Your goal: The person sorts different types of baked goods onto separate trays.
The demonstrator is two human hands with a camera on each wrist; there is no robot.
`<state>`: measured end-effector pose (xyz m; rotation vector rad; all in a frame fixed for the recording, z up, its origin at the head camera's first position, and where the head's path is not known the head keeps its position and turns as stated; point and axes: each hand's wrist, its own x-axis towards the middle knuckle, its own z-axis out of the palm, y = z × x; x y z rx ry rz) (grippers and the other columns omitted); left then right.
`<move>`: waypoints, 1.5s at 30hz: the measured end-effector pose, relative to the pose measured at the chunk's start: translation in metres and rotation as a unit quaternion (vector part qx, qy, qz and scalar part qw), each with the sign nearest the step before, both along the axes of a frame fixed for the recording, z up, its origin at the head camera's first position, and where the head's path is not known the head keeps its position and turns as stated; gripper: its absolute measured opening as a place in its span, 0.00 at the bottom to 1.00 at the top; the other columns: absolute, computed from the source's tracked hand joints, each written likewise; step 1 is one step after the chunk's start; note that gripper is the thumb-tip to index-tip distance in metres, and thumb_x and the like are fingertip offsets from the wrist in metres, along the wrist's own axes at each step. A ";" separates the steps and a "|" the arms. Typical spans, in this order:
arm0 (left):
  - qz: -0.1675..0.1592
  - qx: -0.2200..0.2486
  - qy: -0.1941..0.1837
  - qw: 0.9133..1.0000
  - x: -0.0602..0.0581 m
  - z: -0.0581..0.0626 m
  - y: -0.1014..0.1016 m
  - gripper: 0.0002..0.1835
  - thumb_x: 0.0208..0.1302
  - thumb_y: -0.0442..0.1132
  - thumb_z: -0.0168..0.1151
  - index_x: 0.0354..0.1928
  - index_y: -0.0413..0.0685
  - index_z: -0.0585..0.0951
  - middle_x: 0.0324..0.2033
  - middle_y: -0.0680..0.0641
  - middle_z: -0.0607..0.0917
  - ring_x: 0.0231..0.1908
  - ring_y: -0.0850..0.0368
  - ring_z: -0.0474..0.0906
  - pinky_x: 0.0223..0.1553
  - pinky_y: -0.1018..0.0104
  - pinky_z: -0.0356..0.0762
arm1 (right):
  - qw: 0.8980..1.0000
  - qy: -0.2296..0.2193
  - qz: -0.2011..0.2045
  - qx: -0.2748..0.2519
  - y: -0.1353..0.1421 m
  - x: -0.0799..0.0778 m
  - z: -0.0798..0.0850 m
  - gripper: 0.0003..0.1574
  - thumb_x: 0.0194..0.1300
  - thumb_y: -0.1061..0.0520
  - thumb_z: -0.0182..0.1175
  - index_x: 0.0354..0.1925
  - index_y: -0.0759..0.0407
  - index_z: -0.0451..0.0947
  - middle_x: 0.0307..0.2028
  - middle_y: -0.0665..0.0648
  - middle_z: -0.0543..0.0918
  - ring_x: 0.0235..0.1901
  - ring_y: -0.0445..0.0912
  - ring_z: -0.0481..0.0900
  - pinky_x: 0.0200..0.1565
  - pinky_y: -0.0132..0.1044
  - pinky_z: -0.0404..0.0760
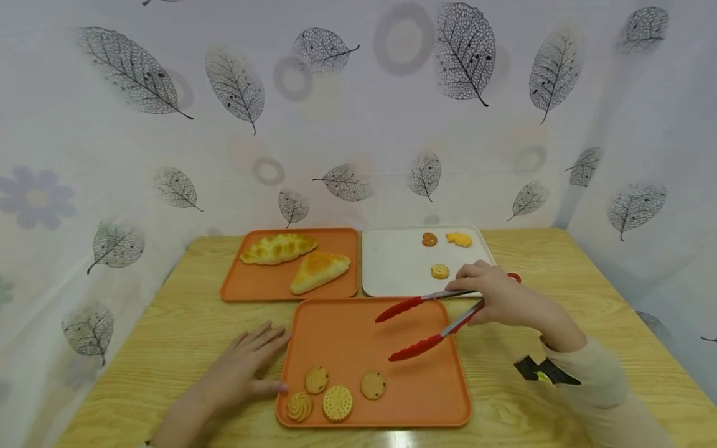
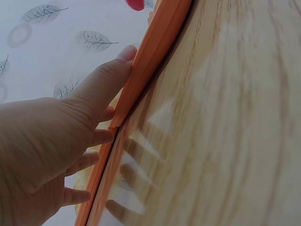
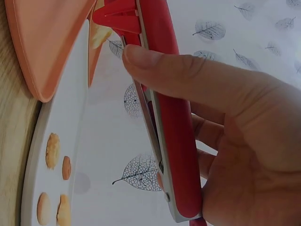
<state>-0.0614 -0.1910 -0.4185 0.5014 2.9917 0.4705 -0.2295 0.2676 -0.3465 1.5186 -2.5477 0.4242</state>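
My right hand grips a pair of red-and-silver kitchen tongs, thumb on one arm and fingers round the other. The tongs' red tips are spread apart over the front orange tray, with nothing between them. On that tray lie a swirl cookie, a dotted round cookie and two chip-speckled cookies. My left hand lies by the tray's left side, fingers extended; in the left wrist view its thumb meets the tray rim.
Behind, an orange tray holds a braided bread and a triangular bread. Beside it, a white tray bears a pretzel cookie, a fish-shaped cookie and a ring-shaped cookie. A leaf-print curtain hangs behind the table.
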 end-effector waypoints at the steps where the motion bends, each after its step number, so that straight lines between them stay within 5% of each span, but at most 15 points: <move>1: -0.001 0.001 0.000 1.000 0.000 0.000 0.000 0.49 0.53 0.74 0.56 0.72 0.53 0.66 0.70 0.45 0.68 0.73 0.39 0.57 0.67 0.32 0.58 | 1.000 -0.007 0.005 0.001 -0.002 0.001 -0.001 0.33 0.35 0.56 0.82 0.45 0.51 0.84 0.40 0.46 0.80 0.38 0.42 0.70 0.36 0.34 0.70; 14: -0.003 -0.003 0.005 1.000 -0.001 -0.001 0.000 0.49 0.53 0.74 0.56 0.72 0.53 0.66 0.70 0.45 0.68 0.73 0.39 0.57 0.67 0.33 0.58 | 0.997 -0.031 0.065 0.009 -0.025 0.012 -0.016 0.32 0.37 0.55 0.81 0.46 0.48 0.85 0.39 0.47 0.81 0.39 0.41 0.71 0.38 0.32 0.71; 36: -0.001 0.003 0.003 1.000 0.000 0.002 0.000 0.50 0.52 0.74 0.56 0.72 0.53 0.66 0.70 0.45 0.69 0.73 0.40 0.57 0.67 0.33 0.58 | 0.997 -0.048 0.041 0.037 -0.035 0.021 -0.016 0.29 0.38 0.62 0.77 0.43 0.45 0.86 0.38 0.44 0.82 0.40 0.41 0.71 0.38 0.34 0.68; 45: -0.002 0.005 0.001 1.000 0.000 0.003 0.001 0.49 0.53 0.74 0.56 0.72 0.53 0.66 0.70 0.45 0.69 0.73 0.39 0.57 0.66 0.32 0.59 | 0.999 -0.010 0.052 0.013 -0.032 0.017 -0.017 0.29 0.35 0.61 0.78 0.41 0.46 0.86 0.37 0.44 0.82 0.38 0.41 0.72 0.37 0.33 0.69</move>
